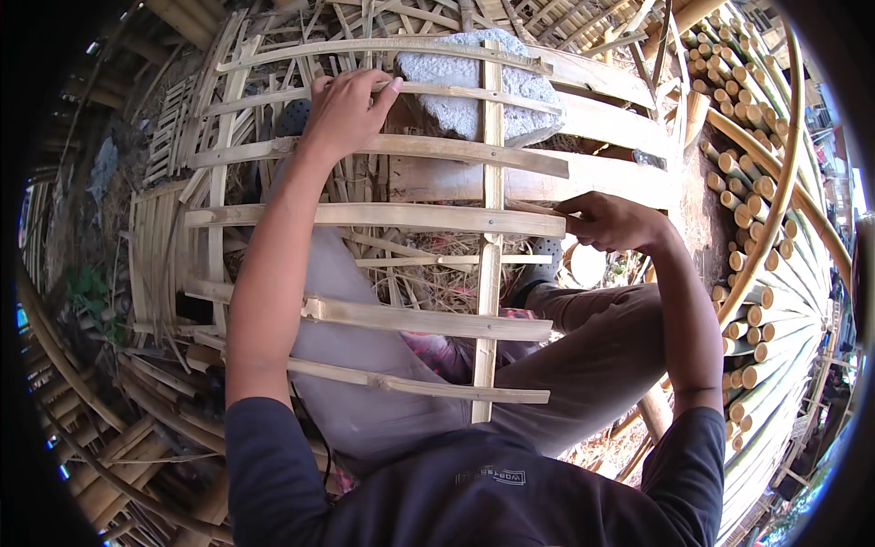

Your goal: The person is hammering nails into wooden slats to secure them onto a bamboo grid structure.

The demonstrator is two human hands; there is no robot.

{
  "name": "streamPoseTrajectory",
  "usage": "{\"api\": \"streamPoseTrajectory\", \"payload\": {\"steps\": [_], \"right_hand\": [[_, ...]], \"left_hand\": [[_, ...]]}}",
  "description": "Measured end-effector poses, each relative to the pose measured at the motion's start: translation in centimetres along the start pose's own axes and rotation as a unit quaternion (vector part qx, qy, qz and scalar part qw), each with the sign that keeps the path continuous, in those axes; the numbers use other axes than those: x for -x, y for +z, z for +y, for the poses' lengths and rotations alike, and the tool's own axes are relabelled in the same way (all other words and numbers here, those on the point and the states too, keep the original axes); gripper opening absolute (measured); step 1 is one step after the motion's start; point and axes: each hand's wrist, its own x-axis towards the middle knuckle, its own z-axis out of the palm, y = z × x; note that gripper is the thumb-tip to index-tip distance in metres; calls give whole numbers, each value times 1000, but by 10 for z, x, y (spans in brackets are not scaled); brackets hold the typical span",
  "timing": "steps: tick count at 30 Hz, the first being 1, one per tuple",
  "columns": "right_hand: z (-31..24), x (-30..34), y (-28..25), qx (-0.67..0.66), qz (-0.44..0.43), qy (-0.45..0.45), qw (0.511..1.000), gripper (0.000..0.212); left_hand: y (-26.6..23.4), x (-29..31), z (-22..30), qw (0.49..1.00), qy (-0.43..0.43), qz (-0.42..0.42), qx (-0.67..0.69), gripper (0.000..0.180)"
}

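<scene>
A lattice of split bamboo slats (401,217) lies across my lap and a rough grey stone (456,68). Several long slats run left to right over two upright strips, and small nail heads show where they cross the right-hand strip (492,182). My left hand (349,111) is closed over the second slat from the top, left of the stone, with the thumb along it. Beside the lattice's right edge, my right hand (609,222) is closed around a brown wooden stick (533,209). Its left end passes by the slats, so I cannot make out its kind.
Wide pale planks (606,173) lie beyond the lattice, with a small dark object (649,159) on one. Cut bamboo poles (756,219) are stacked at the right, behind a curved bamboo pole (791,137). Shavings litter the ground, and more bamboo strips (155,237) lie at the left.
</scene>
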Motion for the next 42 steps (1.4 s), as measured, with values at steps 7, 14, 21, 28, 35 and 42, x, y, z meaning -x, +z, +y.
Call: {"api": "streamPoseTrajectory", "payload": {"steps": [7, 14, 21, 28, 35, 42], "right_hand": [[-9, 7, -5, 43, 16, 10, 999, 43], [23, 54, -46, 136, 52, 109, 983, 38], [56, 26, -75, 113, 371, 116, 915, 33], [60, -52, -90, 173, 361, 143, 905, 34], [52, -56, -95, 135, 388, 39, 911, 35], [35, -51, -89, 115, 334, 110, 929, 41]], "left_hand": [[1, 0, -1, 1000, 13, 8, 2, 41], [2, 3, 0, 1000, 15, 16, -10, 41], [6, 0, -2, 999, 24, 32, -3, 41], [2, 0, 2, 999, 22, 26, -2, 41], [6, 2, -1, 999, 30, 40, 3, 41], [4, 4, -4, 999, 23, 49, -8, 40]]}}
